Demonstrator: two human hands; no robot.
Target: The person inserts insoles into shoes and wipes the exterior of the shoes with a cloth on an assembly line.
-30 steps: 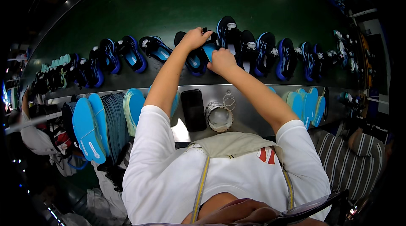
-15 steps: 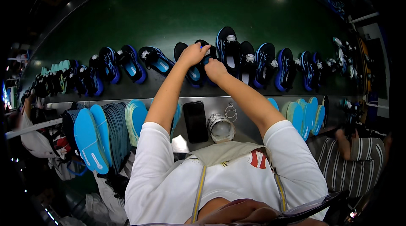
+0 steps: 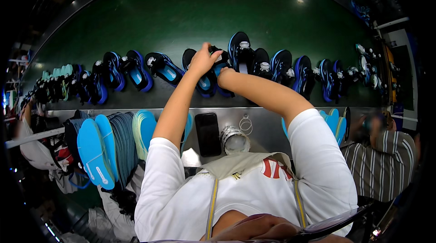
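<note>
Both of my arms reach out over a green conveyor belt (image 3: 190,20) carrying a row of black and blue shoes. My left hand (image 3: 204,59) rests on top of one black and blue shoe (image 3: 205,81), fingers curled at its opening. My right hand (image 3: 225,76) is mostly tucked behind that same shoe next to the neighbouring shoe (image 3: 240,51); only the wrist and heel of the hand show. Whether the right fingers grip the shoe or something inside it is hidden.
Stacks of blue and teal insoles (image 3: 97,145) stand upright at the left of the metal ledge (image 3: 254,116), more at the right (image 3: 334,122). A black phone (image 3: 207,133), a tape roll (image 3: 235,139) and a wire ring lie on the ledge. A person in a striped shirt (image 3: 379,161) sits at right.
Both hands have stayed on the same shoe while the view shifted slightly; the right hand has slid lower and further behind the shoe.
</note>
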